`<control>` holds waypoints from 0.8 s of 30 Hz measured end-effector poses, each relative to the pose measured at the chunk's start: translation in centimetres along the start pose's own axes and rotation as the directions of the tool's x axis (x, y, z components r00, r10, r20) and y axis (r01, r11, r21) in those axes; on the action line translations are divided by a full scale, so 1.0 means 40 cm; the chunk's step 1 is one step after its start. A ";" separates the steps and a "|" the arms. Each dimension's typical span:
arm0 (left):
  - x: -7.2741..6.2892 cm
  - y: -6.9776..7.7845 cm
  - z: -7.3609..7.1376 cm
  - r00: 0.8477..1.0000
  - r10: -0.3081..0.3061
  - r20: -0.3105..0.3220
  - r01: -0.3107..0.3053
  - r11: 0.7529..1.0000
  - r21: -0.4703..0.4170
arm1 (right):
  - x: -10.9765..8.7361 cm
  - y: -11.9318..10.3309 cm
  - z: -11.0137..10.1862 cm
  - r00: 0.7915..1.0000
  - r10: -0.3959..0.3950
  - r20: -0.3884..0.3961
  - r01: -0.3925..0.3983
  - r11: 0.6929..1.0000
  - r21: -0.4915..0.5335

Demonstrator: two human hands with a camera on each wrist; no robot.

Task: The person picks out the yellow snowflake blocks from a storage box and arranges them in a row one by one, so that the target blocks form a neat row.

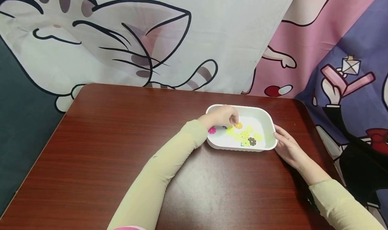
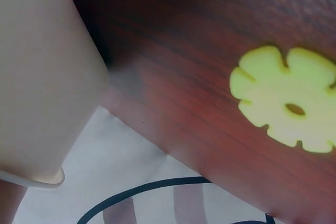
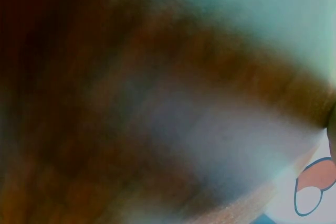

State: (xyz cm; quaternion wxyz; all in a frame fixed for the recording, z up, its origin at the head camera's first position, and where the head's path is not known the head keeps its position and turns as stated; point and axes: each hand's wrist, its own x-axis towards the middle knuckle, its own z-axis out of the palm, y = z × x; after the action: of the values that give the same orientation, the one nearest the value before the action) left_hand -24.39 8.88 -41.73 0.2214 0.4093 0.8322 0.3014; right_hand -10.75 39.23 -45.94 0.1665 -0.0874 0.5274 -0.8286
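Note:
A white oblong tray (image 1: 266, 120) stands on the brown table, with thin flower-shaped discs inside, mostly yellow (image 1: 244, 134). My left hand (image 1: 222, 116) reaches over its left rim, fingers bent down. The fingertips pinch an orange flower disc (image 1: 239, 126); part of it is hidden. My right hand (image 1: 289, 149) rests its fairly straight fingers against the tray's right end. In the left wrist view a notched yellow flower disc (image 2: 283, 98) with a central hole shows large; no fingers show on it. Most of the right wrist view is a blur.
A pink disc (image 1: 212, 130) lies at the tray's left side and a dark disc (image 1: 252, 141) near its front wall. Table surface (image 1: 127, 139) extends to the left. Behind the table hang a white cat-print curtain (image 1: 230, 38) and a pink and purple one (image 1: 318, 61).

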 end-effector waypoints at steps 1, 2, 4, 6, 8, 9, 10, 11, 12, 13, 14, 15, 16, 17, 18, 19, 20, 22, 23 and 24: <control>0.001 0.001 0.000 1.000 -0.005 0.001 0.005 1.000 0.009 | 0.000 0.000 0.000 1.000 0.000 0.001 0.000 1.000 0.000; 0.001 0.001 0.001 1.000 -0.009 0.003 0.009 1.000 0.018 | 0.000 0.000 0.000 1.000 -0.001 0.002 0.001 1.000 -0.002; 0.000 0.003 0.000 1.000 -0.020 0.004 0.020 0.999 0.032 | 0.001 0.000 -0.001 1.000 -0.002 0.003 0.002 1.000 -0.005; -0.003 0.007 -0.001 1.000 -0.028 0.010 0.028 0.999 0.042 | 0.002 0.001 -0.001 1.000 -0.001 0.003 0.001 1.000 -0.011; -0.004 0.008 0.000 0.999 -0.032 0.018 0.031 0.998 0.060 | 0.003 0.001 -0.001 1.000 -0.001 0.004 0.001 1.000 -0.021; -0.005 0.008 -0.001 0.999 -0.033 0.022 0.032 0.997 0.065 | 0.003 0.001 -0.001 1.000 -0.001 0.004 0.001 1.000 -0.022; -0.005 0.008 0.000 0.999 -0.034 0.026 0.032 0.997 0.068 | 0.003 0.001 -0.001 1.000 -0.001 0.005 0.001 1.000 -0.024; -0.005 0.009 0.000 0.999 -0.033 0.029 0.031 0.997 0.074 | 0.003 0.001 -0.001 1.000 -0.002 0.005 0.002 1.000 -0.024; -0.005 0.008 0.001 0.999 -0.031 0.031 0.028 0.996 0.080 | 0.003 0.001 -0.001 1.000 -0.003 0.004 0.003 1.000 -0.024; -0.004 0.008 0.002 0.999 -0.029 0.030 0.026 0.996 0.084 | 0.003 0.001 0.000 1.000 -0.004 0.004 0.004 1.000 -0.025; -0.004 0.009 0.002 0.999 -0.028 0.030 0.025 0.996 0.087 | 0.003 0.001 0.000 1.000 -0.005 0.003 0.005 1.000 -0.023; -0.003 0.008 0.003 0.999 -0.026 0.029 0.024 0.996 0.088 | 0.003 0.001 0.000 1.000 -0.007 0.002 0.007 1.000 -0.022; -0.002 0.008 0.004 0.999 -0.025 0.027 0.022 0.996 0.090 | 0.003 0.001 0.000 1.000 -0.008 0.001 0.008 1.000 -0.023; -0.001 0.008 0.005 0.999 -0.023 0.026 0.020 0.995 0.093 | 0.003 0.001 0.000 1.000 -0.009 0.001 0.009 1.000 -0.026; 0.000 0.007 0.006 0.999 -0.021 0.025 0.018 0.995 0.096 | 0.003 0.001 0.001 1.000 -0.010 0.001 0.010 1.000 -0.029; 0.000 0.007 0.007 0.999 -0.020 0.025 0.017 0.995 0.096 | 0.003 0.001 0.001 1.000 -0.010 0.003 0.010 0.999 -0.032; 0.001 0.007 0.007 1.000 -0.017 0.025 0.015 0.995 0.095 | 0.003 0.001 0.001 1.000 -0.011 0.003 0.011 0.999 -0.034; 0.003 0.007 0.009 1.000 -0.012 0.029 0.009 0.995 0.095 | 0.002 0.002 0.001 1.000 -0.011 0.005 0.011 0.999 -0.035; 0.004 0.006 0.010 1.000 -0.008 0.030 0.005 0.995 0.095 | 0.002 0.002 0.001 1.000 -0.011 0.006 0.011 0.999 -0.033; 0.005 0.006 0.011 1.000 -0.004 0.031 0.001 0.995 0.095 | 0.001 0.002 0.001 1.000 -0.012 0.005 0.012 0.999 -0.030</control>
State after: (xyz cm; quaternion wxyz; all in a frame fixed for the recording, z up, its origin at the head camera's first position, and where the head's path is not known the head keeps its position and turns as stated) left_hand -24.10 9.28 -41.92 0.2150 0.4228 0.8427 0.2546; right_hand -10.77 39.17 -46.00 0.1614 -0.0949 0.5390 -0.8212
